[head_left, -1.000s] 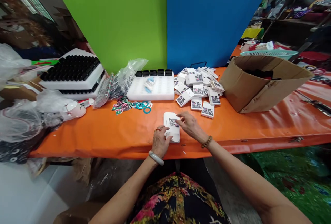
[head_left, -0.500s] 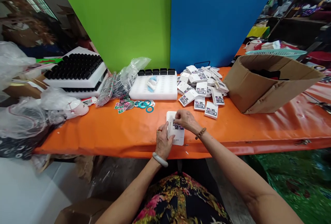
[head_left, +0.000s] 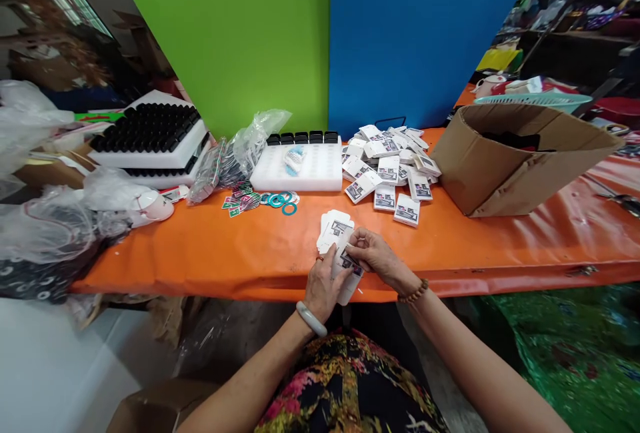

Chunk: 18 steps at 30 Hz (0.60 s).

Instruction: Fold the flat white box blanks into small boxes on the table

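A tall flat green panel and a matching blue panel stand side by side behind a long table covered in glossy orange sheeting. On its right side sits an open brown cardboard box. Left of the box lies a loose heap of small white printed boxes, just beside a white rectangular foam block with black pieces along its back edge. At the front edge, the left hand grips a flat white printed cardboard carton between thumb and fingers, while the right hand pinches its right side. Just beyond, flat white cartons lie overlapping on the table. Smallest are several flat teal rings, near the foam block's front.
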{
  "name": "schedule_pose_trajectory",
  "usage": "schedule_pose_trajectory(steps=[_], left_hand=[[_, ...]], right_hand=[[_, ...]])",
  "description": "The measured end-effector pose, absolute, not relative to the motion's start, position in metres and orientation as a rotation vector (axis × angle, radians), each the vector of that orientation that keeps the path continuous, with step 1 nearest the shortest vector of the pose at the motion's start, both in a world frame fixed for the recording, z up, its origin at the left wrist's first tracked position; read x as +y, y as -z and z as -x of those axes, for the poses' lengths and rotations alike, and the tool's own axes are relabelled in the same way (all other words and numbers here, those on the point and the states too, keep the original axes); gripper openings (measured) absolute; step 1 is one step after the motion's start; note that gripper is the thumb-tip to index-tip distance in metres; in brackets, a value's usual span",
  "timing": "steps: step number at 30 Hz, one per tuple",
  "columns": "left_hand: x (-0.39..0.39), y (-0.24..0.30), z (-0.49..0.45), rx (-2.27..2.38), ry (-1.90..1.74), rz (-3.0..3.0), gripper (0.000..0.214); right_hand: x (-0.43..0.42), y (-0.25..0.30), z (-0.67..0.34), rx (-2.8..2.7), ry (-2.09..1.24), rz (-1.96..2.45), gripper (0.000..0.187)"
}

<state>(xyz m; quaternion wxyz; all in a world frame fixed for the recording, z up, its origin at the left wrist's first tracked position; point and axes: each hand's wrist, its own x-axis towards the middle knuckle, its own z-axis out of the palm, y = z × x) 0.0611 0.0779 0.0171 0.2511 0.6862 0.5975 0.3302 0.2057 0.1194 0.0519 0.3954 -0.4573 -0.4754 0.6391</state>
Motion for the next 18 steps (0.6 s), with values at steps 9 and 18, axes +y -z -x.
schedule_pose_trajectory(steps=[9,18], left_hand=[[0.055,-0.023,-0.073,1.321,-0.92,-1.526,0.02],[0.062,-0.008,-0.058,1.189,-1.142,-0.806,0.034]], right_hand=[[0.089,-0.045,-0.198,-1.49,-1.317,1.293,0.01],[0.064,-0.023,-0.202,-1.338,-1.268,1.438,0.035]])
